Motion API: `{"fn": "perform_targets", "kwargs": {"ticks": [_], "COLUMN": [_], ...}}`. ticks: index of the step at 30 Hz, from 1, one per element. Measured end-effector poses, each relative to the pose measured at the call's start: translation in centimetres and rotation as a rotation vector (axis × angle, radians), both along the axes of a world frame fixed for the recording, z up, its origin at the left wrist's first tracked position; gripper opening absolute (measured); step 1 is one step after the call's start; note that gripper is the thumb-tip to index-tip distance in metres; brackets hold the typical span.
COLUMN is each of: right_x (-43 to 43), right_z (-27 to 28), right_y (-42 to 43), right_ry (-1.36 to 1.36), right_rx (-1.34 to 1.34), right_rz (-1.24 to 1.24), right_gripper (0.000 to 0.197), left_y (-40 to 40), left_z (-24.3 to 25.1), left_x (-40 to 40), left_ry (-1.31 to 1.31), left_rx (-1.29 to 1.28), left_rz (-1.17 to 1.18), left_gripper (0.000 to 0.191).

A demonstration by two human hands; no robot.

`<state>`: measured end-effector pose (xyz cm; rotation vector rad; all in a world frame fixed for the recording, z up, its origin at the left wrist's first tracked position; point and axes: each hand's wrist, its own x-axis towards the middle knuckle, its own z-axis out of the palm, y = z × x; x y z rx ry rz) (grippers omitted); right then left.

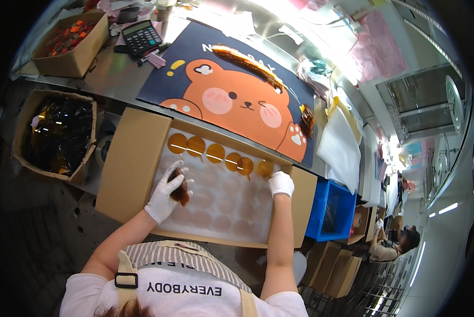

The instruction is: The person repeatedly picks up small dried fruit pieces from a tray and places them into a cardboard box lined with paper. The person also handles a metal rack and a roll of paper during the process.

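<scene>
My left hand, in a white glove, holds a stack of amber translucent discs over the left part of an open cardboard box. My right hand, gloved too, has its fingers closed at the edge of an amber disc near the box's right end; whether it grips the disc I cannot tell. More amber discs with small tabs lie in a row along the far side, on a whitish translucent sheet. Through the sheet, rows of faint round shapes show.
Beyond the box lies a bear-printed mat bearing a long row of amber pieces. A calculator, a carton of small red pieces and a carton of dark film are left. A blue crate stands right; a co-worker is farther off.
</scene>
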<state>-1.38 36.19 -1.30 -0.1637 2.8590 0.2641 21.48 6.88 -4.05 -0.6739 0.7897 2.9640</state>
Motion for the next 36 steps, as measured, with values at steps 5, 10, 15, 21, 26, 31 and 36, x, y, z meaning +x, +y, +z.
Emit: {"fn": "perform_targets", "kwargs": {"ticks": [5, 10, 15, 21, 26, 31, 36], "right_x": [7.9, 12.3, 13.3, 12.4, 11.0, 8.0, 6.5], "right_z": [2.8, 2.1, 2.7, 2.6, 1.3, 2.3, 0.6], "right_y": [-6.5, -11.2, -12.5, -17.0, -16.0, -7.1, 1.3], "right_ry": [-0.196, -0.772, -0.794, -0.612, -0.312, -0.229, -0.2], "right_rx": [-0.57, -0.988, -0.931, -0.75, -0.427, -0.098, -0.066], "right_rz": [0.291, -0.097, -0.095, 0.125, 0.412, 0.253, 0.127], "right_gripper": [0.029, 0.024, 0.02, 0.022, 0.022, 0.02, 0.023], "left_y": [2.1, 4.1, 2.8, 0.9, 0.3, 0.7, 2.1], "left_z": [0.2, 0.4, -1.4, 0.6, 0.4, 0.3, 0.8], "left_x": [-2.4, -2.7, -0.8, 3.6, 4.1, 3.1, 0.8], "left_ry": [-0.02, -0.002, -0.049, -0.25, -0.283, -0.327, -0.316], "left_rx": [-0.307, -0.355, -0.038, 0.012, -0.007, -0.193, -0.397], "left_rz": [0.089, 0.134, 0.166, -0.017, -0.001, -0.023, -0.083], "left_gripper": [0.044, 0.023, 0.017, 0.024, 0.022, 0.021, 0.028]}}
